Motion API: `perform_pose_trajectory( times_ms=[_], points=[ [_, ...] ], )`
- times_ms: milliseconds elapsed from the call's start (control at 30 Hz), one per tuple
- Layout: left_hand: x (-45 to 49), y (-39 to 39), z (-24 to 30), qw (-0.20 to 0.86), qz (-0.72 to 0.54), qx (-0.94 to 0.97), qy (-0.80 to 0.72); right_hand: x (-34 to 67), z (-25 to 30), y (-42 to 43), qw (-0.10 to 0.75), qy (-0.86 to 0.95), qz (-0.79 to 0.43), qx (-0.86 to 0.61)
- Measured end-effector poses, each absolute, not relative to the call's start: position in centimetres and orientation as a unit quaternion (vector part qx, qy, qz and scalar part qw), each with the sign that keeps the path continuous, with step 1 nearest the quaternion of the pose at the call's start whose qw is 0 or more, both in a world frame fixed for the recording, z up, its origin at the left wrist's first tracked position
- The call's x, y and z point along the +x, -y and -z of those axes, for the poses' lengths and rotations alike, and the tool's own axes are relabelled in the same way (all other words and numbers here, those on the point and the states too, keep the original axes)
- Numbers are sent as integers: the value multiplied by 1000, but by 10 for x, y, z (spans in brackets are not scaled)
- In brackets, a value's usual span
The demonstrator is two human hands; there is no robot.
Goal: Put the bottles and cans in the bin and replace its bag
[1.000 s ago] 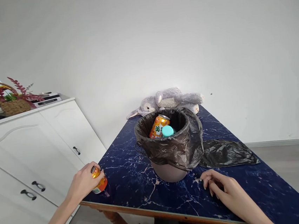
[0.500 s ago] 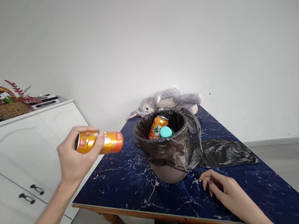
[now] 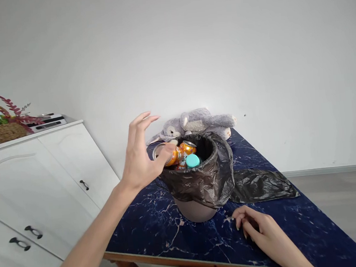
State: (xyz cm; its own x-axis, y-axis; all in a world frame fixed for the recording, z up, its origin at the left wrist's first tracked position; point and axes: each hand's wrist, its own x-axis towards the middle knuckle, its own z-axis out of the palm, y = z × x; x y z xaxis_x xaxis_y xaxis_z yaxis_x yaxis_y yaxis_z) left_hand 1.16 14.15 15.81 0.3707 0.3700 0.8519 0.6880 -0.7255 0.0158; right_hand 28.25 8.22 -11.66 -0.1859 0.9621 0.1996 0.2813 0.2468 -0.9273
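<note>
My left hand [image 3: 139, 160] is at the left rim of a small bin [image 3: 196, 210] lined with a black bag [image 3: 198, 186]. Its fingers are raised and spread, and the thumb overlaps an orange drink can [image 3: 174, 155] tipped into the bin's mouth. Inside, another orange can [image 3: 188, 146] leans beside a turquoise cap [image 3: 192, 161]; what lies beneath the cap is hidden. My right hand [image 3: 261, 230] rests on the blue marbled table [image 3: 162, 235], fingers loosely bent, thumb apart, holding nothing.
A folded black plastic bag [image 3: 265, 184] lies right of the bin. Behind it, a grey plush toy [image 3: 196, 123] lies against the wall. At the left stands a white cabinet [image 3: 58, 170] carrying a wicker basket [image 3: 6, 132] of artificial flowers.
My left hand has moved right to the bin and let go of the can, which now lies tilted in the bin's mouth. My right hand stays resting on the table.
</note>
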Motion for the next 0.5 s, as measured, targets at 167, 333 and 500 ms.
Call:
perform_pose_trajectory(
  times_ms=[167,333,500],
  points=[
    [-13,-138,-152,119,488,-793,346,282,113,-82,421,667,-390,-475],
    [-48,-144,-126,21,481,-736,477,283,116,-81,407,663,-404,-481],
    [-83,-159,-67,-328,374,-598,628,283,116,-88,447,635,-435,-456]
  ],
)
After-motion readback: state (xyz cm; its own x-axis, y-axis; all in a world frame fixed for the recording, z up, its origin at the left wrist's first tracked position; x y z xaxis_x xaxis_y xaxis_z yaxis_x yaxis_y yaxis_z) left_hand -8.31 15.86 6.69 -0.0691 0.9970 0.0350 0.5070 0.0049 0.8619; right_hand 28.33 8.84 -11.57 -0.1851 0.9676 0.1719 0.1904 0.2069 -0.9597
